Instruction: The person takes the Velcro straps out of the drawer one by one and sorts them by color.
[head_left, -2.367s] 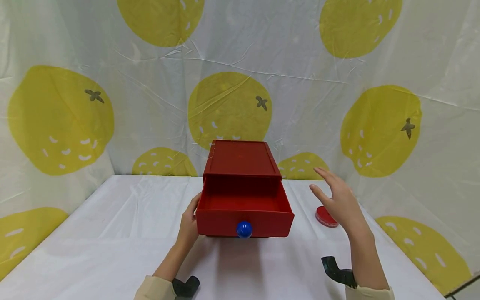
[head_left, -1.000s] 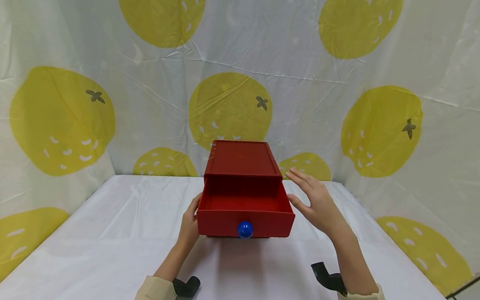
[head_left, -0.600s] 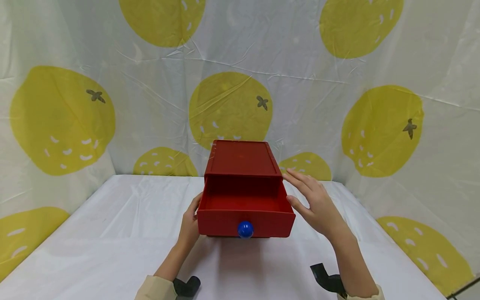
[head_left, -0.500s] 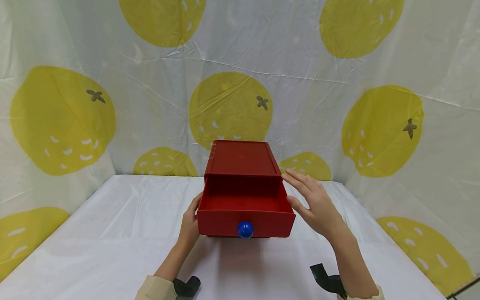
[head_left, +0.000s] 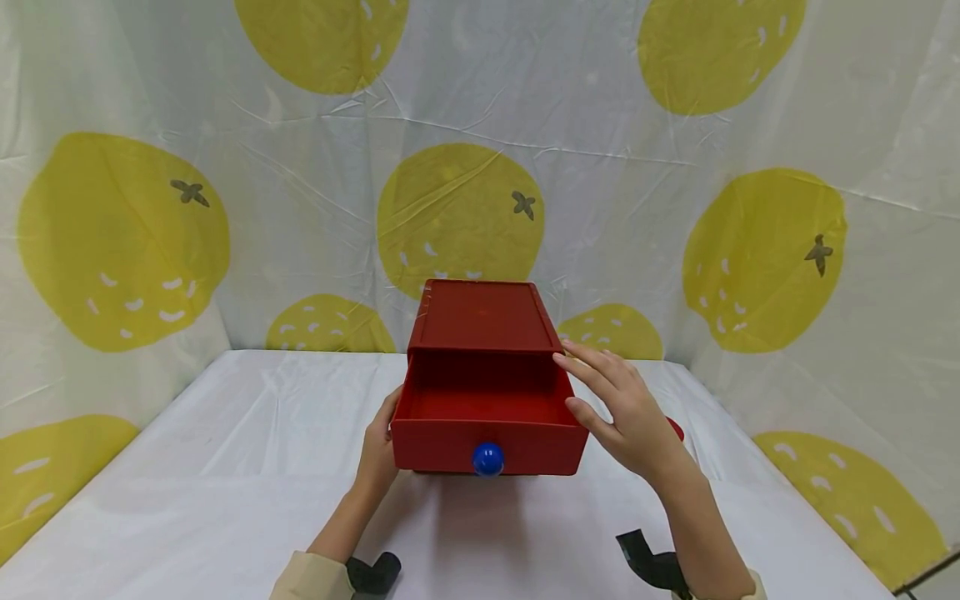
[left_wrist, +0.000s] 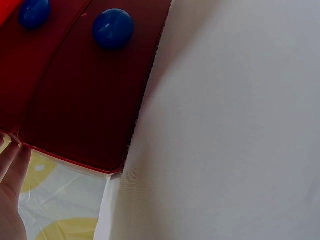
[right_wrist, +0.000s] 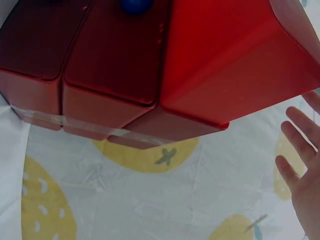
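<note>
A red plastic drawer unit (head_left: 483, 315) stands mid-table, its top drawer (head_left: 450, 446) pulled out, bare inside, with a round blue knob (head_left: 488, 459). Below it in the left wrist view, another drawer front (left_wrist: 85, 95) is closed and bears a blue knob (left_wrist: 113, 29). My left hand (head_left: 377, 446) lies along the unit's left side, straight fingers (left_wrist: 18, 167) touching the casing. At the right, my right hand (head_left: 626, 408) spreads over the open drawer's side wall, fingertips right at the rim. It holds nothing; in the right wrist view its fingers (right_wrist: 300, 140) are extended beside the drawer.
A red disc (head_left: 676, 428) lies on the white-covered table (head_left: 262, 508), mostly hidden behind my right wrist. Behind the unit rises a white sheet (head_left: 600, 217) printed with yellow fruit. Black curved pieces (head_left: 372, 573) sit at both wrists.
My right hand has moved left from beside the red disc to the drawer's right rim, its fingertips now overlapping the opening. My left hand and the drawer unit stay where they were.
</note>
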